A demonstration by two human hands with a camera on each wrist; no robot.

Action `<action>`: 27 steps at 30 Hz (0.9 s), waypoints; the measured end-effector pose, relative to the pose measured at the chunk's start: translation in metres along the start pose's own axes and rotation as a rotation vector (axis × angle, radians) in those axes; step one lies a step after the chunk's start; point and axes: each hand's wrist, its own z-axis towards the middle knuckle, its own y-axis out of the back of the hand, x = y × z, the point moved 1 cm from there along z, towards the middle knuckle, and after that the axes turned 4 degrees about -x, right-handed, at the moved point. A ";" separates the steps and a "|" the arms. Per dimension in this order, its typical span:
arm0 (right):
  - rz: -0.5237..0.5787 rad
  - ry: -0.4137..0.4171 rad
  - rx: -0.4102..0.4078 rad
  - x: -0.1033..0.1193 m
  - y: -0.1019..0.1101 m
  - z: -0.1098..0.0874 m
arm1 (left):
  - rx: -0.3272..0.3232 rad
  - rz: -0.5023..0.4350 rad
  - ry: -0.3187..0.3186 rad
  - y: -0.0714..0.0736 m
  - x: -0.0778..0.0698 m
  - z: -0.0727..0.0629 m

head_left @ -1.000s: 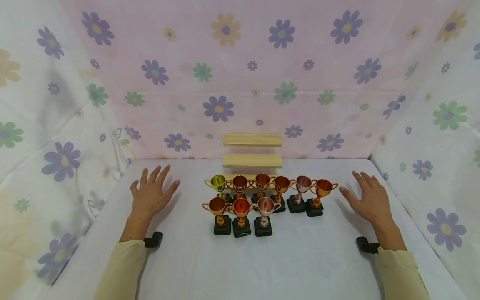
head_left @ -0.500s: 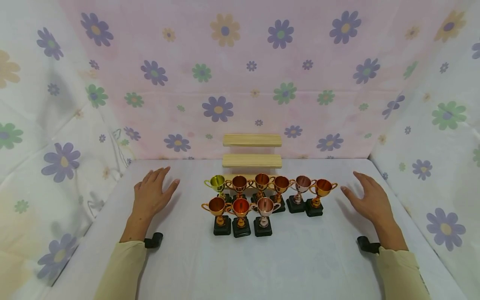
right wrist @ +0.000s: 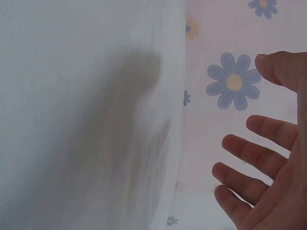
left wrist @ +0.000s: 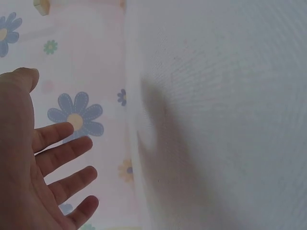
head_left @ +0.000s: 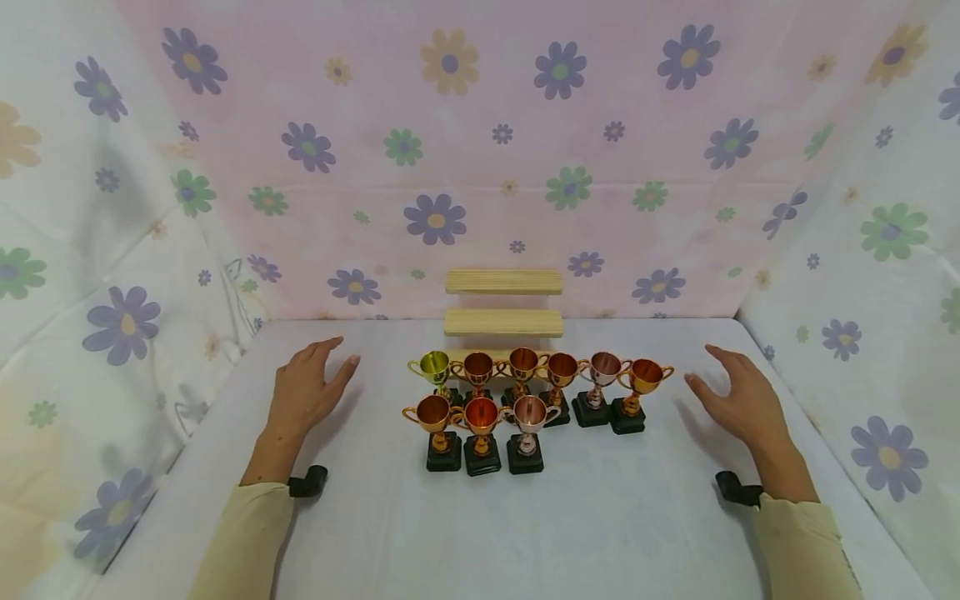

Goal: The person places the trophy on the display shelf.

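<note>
Standing in front of a stepped stand of pale wooden slats (head_left: pixel 504 322) are nine small, shiny two-handled trophy cups (head_left: pixel 529 414) on square black bases. They hide much of the stand's lowest slat, and the front row of three covers parts of the back row of six. A bit of pale wood is cut off at the top of the left wrist view; both beige sleeves (head_left: pixel 251 533) run out of the head view's lower edge. The bowls face upward, their linings gleaming bronze, orange-red and rose; the cup at the back row's left end is yellow-gold.

Well to the left of the stand, the left hand (head_left: pixel 303 392) hovers with its fingers spaced apart and its thumb held away from them. Well to the stand's right, the right hand (head_left: pixel 746 400) hovers likewise, fingers apart and thumb out. White-covered tabletop (head_left: pixel 495 533) stretches between each hand and the cups, and on toward the person in front of the stand. Its far edge meets the pink flowered cloth (head_left: pixel 360 217) behind the stand.
</note>
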 end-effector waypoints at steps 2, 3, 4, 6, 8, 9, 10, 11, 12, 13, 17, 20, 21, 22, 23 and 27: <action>0.000 -0.002 0.001 0.001 0.001 0.000 | -0.002 -0.007 -0.002 0.000 0.000 0.000; -0.001 -0.003 0.001 0.001 0.002 0.000 | -0.004 -0.014 -0.003 0.000 -0.001 -0.001; 0.001 -0.004 -0.001 0.002 0.002 0.000 | -0.006 -0.021 -0.005 0.000 -0.002 -0.001; 0.005 -0.001 -0.009 0.003 0.004 0.001 | -0.009 -0.041 -0.009 0.000 -0.003 -0.001; 0.008 0.003 -0.018 0.005 0.005 0.001 | -0.012 -0.066 -0.014 0.000 -0.005 0.000; 0.011 0.008 -0.024 0.007 0.006 0.000 | -0.012 -0.080 -0.016 0.000 -0.006 0.000; 0.013 0.014 -0.030 0.008 0.007 0.000 | -0.011 -0.096 -0.015 -0.001 -0.007 0.001; 0.015 0.020 -0.037 0.010 0.008 0.000 | -0.008 -0.113 -0.014 -0.001 -0.008 0.001; 0.018 0.025 -0.044 0.011 0.010 0.000 | -0.002 -0.128 -0.014 -0.002 -0.009 0.001; 0.018 0.029 -0.049 0.013 0.011 0.000 | 0.004 -0.144 -0.014 -0.003 -0.010 0.001; 0.023 0.036 -0.067 0.019 0.014 -0.001 | 0.032 -0.205 0.000 -0.007 -0.013 0.002; 0.027 0.040 -0.073 0.023 0.016 -0.002 | 0.039 -0.244 0.000 -0.009 -0.016 0.003; 0.030 0.043 -0.075 0.024 0.016 -0.002 | 0.040 -0.255 -0.001 -0.010 -0.017 0.003; 0.032 0.046 -0.076 0.025 0.017 -0.002 | 0.040 -0.266 -0.005 -0.011 -0.018 0.004; 0.033 0.054 -0.080 0.026 0.018 -0.003 | 0.040 -0.274 -0.008 -0.012 -0.019 0.004; 0.043 0.093 -0.106 0.026 0.023 -0.005 | 0.051 -0.308 -0.027 -0.017 -0.025 0.005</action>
